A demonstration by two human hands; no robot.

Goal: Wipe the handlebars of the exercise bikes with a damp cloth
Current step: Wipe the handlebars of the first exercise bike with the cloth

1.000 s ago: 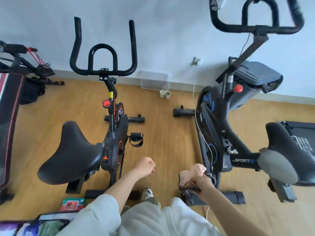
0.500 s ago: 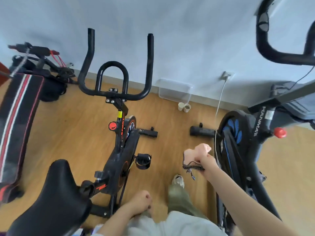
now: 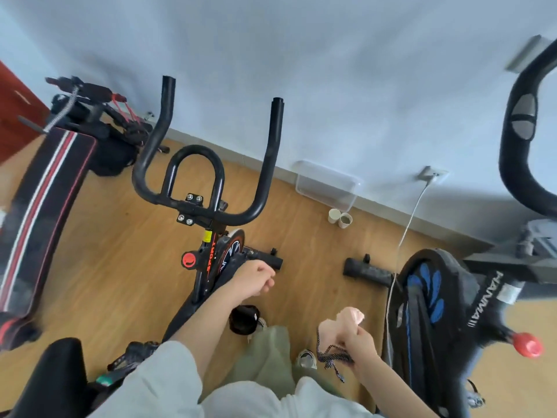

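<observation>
The left bike's black handlebars (image 3: 208,206) stand ahead of me at centre left, with nothing touching them. Part of the right bike's handlebars (image 3: 517,164) curves in at the far right edge. My right hand (image 3: 357,339) is low, beside the right bike's flywheel, and grips a pinkish cloth (image 3: 349,316) that has a dark braided trim hanging under the fist. My left hand (image 3: 254,280) hovers in front of the left bike's frame with fingers loosely curled, holding nothing. It is well below the handlebars.
A black-and-red padded bench (image 3: 39,206) lies at the left. By the wall are a clear plastic box (image 3: 328,185) and two paper cups (image 3: 340,219). A white cable (image 3: 407,230) runs from a wall socket (image 3: 432,173). The left bike's saddle (image 3: 57,378) is near me.
My view has swung toward the left bike's handlebars. My left hand has risen forward from my lap to the bike's frame. My right hand with the cloth has dropped lower.
</observation>
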